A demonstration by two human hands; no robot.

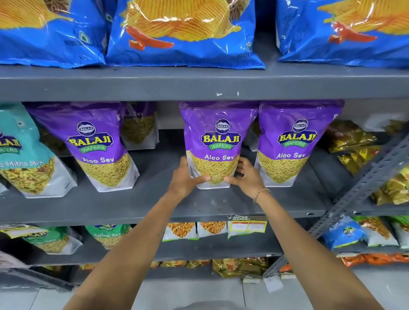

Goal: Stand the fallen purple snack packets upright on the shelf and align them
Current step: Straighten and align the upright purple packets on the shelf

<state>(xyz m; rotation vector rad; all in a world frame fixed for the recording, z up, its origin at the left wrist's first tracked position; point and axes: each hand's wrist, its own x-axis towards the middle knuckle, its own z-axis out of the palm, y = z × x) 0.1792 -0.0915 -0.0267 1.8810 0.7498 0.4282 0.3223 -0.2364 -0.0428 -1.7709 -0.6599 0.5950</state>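
— So, what do the purple packs say?

— "BALAJI WAFERS" in yellow on a blue-and-green badge, with a small round Balaji logo above it and "Aloo Sev" in white below. Three stand upright at the front of the grey middle shelf (pixel 130 205): the left purple packet (pixel 100 147), the middle purple packet (pixel 213 140) and the right purple packet (pixel 296 142). A fourth purple packet (pixel 139 127) stands further back, behind the left one — only "oo Sev" of its label shows.

— And the hands?

— Both are on the middle packet, low down. The left hand (pixel 188 177) is clamped on its lower left corner, thumb across the white base; the right hand (pixel 244 176) grips the lower right corner, thumb on the front, fingers tucked into the gap beside the right packet. A beaded bracelet (pixel 262 194) sits on the right wrist.

— How do the packets stand to each other?

— The middle and right ones are just beside each other, nearly touching at the top. The left one stands well apart, with bare shelf between, and leans a little.

— Anything else readable?

— A teal packet (pixel 19 151) at far left carries the same Balaji Wafers badge and what looks like "Mitha Mix". Above, blue chip bags (pixel 181 27) show ridged crisps and a red chilli; their small print is too blurred to read. On the shelf below, a green packet (pixel 107 235) reads roughly "Ratlami Sev", and a yellow price tag (pixel 247 226) is headed "SUPER MARKET" — the figures are illegible.
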